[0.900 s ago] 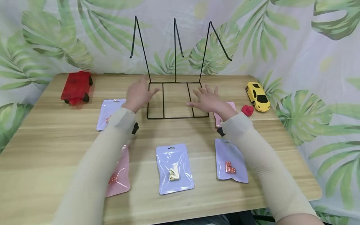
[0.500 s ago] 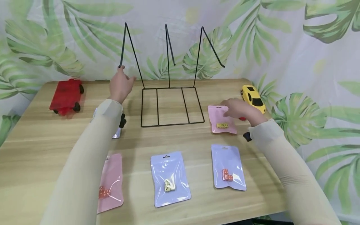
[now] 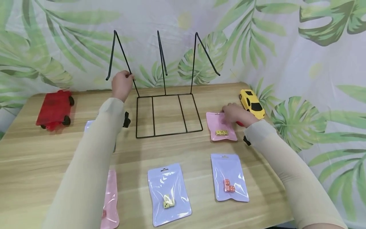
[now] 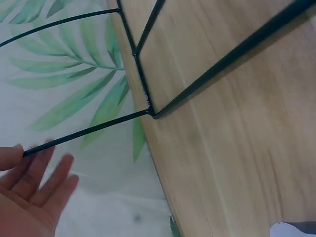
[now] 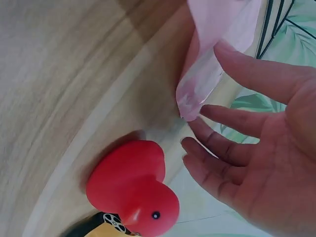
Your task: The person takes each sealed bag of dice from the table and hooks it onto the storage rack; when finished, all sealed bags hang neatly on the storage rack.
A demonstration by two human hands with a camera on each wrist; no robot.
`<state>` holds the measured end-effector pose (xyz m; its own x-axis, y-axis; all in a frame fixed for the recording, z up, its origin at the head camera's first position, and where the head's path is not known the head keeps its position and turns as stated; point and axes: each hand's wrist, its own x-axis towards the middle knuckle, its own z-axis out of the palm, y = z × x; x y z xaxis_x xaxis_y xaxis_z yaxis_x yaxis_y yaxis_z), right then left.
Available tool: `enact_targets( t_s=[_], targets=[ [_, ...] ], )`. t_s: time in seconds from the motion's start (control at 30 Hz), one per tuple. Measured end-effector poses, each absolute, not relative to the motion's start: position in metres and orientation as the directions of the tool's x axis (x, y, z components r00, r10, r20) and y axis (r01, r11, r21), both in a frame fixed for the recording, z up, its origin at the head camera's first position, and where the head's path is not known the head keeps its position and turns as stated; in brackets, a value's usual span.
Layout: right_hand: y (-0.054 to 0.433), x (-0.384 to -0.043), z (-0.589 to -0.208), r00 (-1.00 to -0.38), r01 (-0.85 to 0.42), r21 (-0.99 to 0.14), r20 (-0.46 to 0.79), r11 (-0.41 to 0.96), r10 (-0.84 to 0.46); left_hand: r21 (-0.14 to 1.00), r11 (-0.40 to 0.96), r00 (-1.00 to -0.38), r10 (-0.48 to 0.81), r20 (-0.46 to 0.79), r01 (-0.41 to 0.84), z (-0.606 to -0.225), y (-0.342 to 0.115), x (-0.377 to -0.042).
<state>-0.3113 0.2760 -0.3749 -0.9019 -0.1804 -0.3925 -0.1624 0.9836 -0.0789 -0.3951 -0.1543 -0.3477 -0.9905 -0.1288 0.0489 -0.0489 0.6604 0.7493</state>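
Note:
My left hand [image 3: 122, 85] pinches the left upright of a black wire rack [image 3: 154, 136] between thumb and fingers. In the left wrist view, that wire [image 4: 89, 131] runs from the fingertips to the rack's base. On the other side, my right hand [image 3: 235, 113] is at the top right corner of a pink zip pouch [image 3: 212, 127] with yellow dice [image 3: 221, 133] in it. The right wrist view has its thumb against the pouch [image 5: 217, 22] and the fingertips at the corner, thumb and fingers apart. A red rubber duck [image 5: 133, 177] sits beside that hand.
A blue pouch [image 3: 160, 178] with yellow dice and another blue pouch [image 3: 220, 165] with red dice lie in front. My left sleeve partly covers a pink pouch [image 3: 112, 194] and a blue pouch [image 3: 88, 124]. A red toy car [image 3: 55, 108] and a yellow toy car [image 3: 252, 103] stand near the back.
From beside the rack's base, my left hand has moved to the left upright and taken hold of it. My right hand has moved right to the pink pouch. The camera view has shifted.

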Motion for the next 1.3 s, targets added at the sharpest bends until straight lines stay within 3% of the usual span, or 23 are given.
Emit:
enact_targets(
  t_s=[0.27,0.37,0.63,0.73,0.87,0.93,1.1,1.3],
  targets=[
    [0.287,-0.304,-0.374,-0.933,-0.103,-0.1,-0.335,0.99,-0.131,0.752,0.659,-0.996,-0.079,0.051,-0.013,-0.364,-0.152,-0.4],
    [0.29,-0.296,-0.364,-0.949,-0.106,-0.17,-0.276,0.98,-0.151,0.747,0.665,-0.998,-0.044,0.037,-0.002,-0.37,-0.153,-0.402],
    [0.282,-0.244,-0.311,-0.936,-0.334,-0.435,0.051,0.836,-0.348,0.725,0.688,-0.998,-0.012,0.06,0.035,-0.379,-0.151,-0.398],
    [0.275,-0.225,-0.295,-0.888,-0.459,-0.493,0.283,0.739,-0.363,0.701,0.71,-0.996,-0.003,0.085,0.058,-0.379,-0.153,-0.4],
    [0.265,-0.215,-0.279,-0.735,-0.657,-0.528,0.608,0.538,-0.301,0.648,0.754,-0.992,0.04,0.119,0.108,-0.378,-0.158,-0.404],
    [0.26,-0.215,-0.272,-0.66,-0.729,-0.523,0.709,0.441,-0.25,0.624,0.771,-0.99,0.059,0.127,0.126,-0.378,-0.16,-0.406],
    [0.248,-0.219,-0.262,-0.568,-0.795,-0.487,0.806,0.361,-0.164,0.601,0.789,-0.991,0.067,0.119,0.125,-0.377,-0.161,-0.406],
    [0.239,-0.229,-0.257,-0.607,-0.757,-0.529,0.787,0.384,-0.114,0.588,0.799,-0.99,0.068,0.125,0.129,-0.378,-0.16,-0.405]
  ],
)
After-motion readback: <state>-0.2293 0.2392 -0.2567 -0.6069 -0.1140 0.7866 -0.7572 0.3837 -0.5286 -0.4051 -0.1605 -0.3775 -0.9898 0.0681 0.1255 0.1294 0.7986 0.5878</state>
